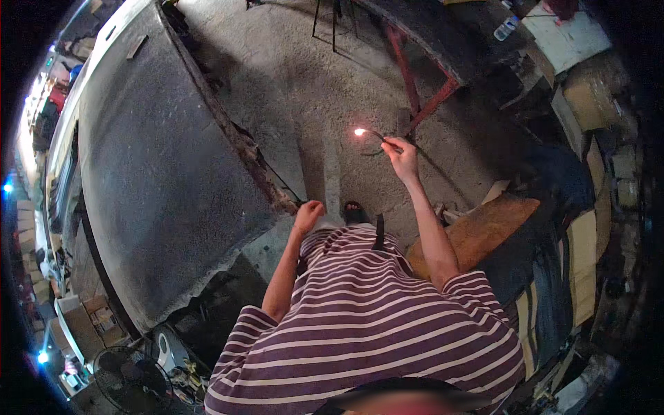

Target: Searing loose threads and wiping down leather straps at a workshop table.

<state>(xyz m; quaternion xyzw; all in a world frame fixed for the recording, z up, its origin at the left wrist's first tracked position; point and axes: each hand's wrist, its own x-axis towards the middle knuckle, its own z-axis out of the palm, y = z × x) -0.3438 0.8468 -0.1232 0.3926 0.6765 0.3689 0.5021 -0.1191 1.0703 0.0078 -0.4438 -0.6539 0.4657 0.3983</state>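
Note:
My right hand (402,155) is closed on a thin, curved dark rod (377,135) with a bright pinkish glowing tip (359,131), held out over the concrete floor. My left hand (308,215) has its fingers closed beside the rough, worn edge (273,194) of a large dark grey slab surface (152,180) at my left; what it holds, if anything, is too small to make out. My sandalled foot (353,213) shows below, between my hands.
A red metal frame (431,109) and dark legs (335,28) stand ahead on the concrete floor (304,83). An orange-brown board (484,235) leans at my right. A bottle (505,28), a pale panel (564,38), stacked boxes, and a black fan (124,377) line the edges.

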